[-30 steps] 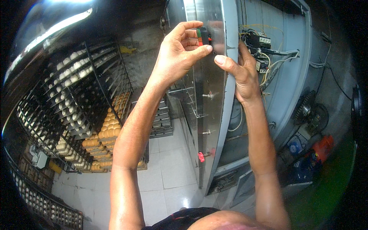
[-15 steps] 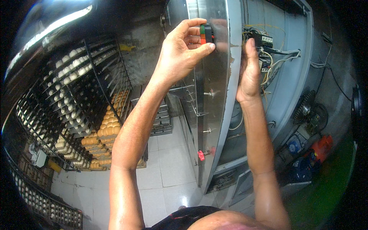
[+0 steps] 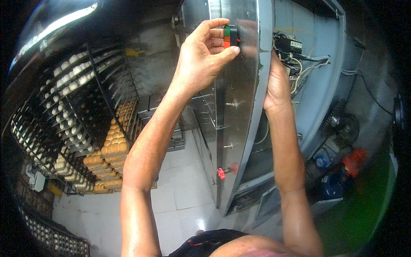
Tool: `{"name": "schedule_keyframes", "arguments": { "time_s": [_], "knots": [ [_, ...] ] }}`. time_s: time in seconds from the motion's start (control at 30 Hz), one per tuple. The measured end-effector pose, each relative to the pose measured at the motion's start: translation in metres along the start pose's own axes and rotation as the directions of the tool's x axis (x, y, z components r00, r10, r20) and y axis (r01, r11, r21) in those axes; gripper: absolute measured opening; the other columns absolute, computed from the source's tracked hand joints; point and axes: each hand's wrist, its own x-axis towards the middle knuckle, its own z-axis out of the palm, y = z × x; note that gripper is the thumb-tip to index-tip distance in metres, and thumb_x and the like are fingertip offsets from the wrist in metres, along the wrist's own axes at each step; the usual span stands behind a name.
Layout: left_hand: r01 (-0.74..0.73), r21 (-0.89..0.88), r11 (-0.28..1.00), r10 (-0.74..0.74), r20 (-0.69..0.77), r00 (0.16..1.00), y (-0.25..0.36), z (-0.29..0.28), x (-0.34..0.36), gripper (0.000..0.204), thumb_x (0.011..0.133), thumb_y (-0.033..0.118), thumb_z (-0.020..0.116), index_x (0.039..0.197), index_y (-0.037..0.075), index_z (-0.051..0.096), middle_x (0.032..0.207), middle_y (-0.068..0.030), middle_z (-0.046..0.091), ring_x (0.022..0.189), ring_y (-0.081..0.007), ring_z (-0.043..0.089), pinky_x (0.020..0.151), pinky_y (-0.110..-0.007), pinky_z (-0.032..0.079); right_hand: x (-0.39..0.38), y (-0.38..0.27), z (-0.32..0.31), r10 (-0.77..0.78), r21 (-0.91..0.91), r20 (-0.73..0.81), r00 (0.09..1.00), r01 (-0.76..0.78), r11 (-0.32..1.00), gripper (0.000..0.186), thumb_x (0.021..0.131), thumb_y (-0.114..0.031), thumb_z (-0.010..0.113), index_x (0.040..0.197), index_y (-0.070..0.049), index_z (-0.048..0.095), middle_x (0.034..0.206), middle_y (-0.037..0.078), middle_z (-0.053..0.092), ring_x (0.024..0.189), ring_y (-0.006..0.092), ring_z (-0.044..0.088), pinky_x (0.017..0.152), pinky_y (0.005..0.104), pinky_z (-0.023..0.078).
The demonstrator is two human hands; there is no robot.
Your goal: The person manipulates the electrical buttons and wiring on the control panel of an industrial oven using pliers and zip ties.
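A tall steel panel (image 3: 239, 111) filled the centre of the frame, tiled floor (image 3: 184, 188) below, bread racks (image 3: 77, 111) at left. Left hand (image 3: 201, 60) pinched the red-green switch (image 3: 230, 36) at upper centre; right hand (image 3: 276, 81) reached behind the panel's edge, grip hidden.

The steel panel (image 3: 239, 107) stands edge-on between the two arms, so neither can cross to the other side except around its edge. Behind it the cavity is crowded: wires (image 3: 299, 64) and a relay block (image 3: 286, 43) sit just beside the right hand (image 3: 276, 83). On the panel's front, the switch (image 3: 230, 36) and small knobs (image 3: 233, 103) stick out. Left of the left hand (image 3: 201, 60) lies open air, down to the racks (image 3: 77, 111).
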Motion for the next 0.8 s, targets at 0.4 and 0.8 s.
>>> {"name": "schedule_keyframes", "arguments": {
  "time_s": [0.4, 0.8],
  "knots": [
    [-0.027, -0.094, 0.995, 0.027, 0.003, 1.000, -0.011, 0.003, -0.002, 0.066, 0.081, 0.000, 0.076, 0.139, 0.006, 0.045, 0.118, -0.0116, 0.061, 0.104, -0.0151, 0.063, 0.094, -0.029, 0.053, -0.002, -0.003, -0.008, -0.009, -0.160, -0.020, 1.000, 0.006, 0.987, 0.029, 0.099, -0.029, 0.057, 0.111, -0.004, 0.067, 0.101, 0.010, 0.070, 0.088, 0.0179, 0.069, 0.079, 0.0321, 0.059],
    [-0.019, -0.099, 0.995, 0.023, 0.039, 0.999, -0.010, 0.001, -0.004, 0.065, 0.081, -0.001, 0.075, 0.140, 0.006, 0.047, 0.118, -0.0094, 0.061, 0.103, -0.0144, 0.063, 0.093, -0.028, 0.053, -0.007, -0.005, -0.008, -0.051, -0.208, -0.005, 0.999, 0.049, 0.977, 0.024, 0.096, -0.023, 0.061, 0.107, -0.003, 0.068, 0.099, 0.009, 0.071, 0.084, 0.0154, 0.069, 0.074, 0.0273, 0.058]
  ]
}}
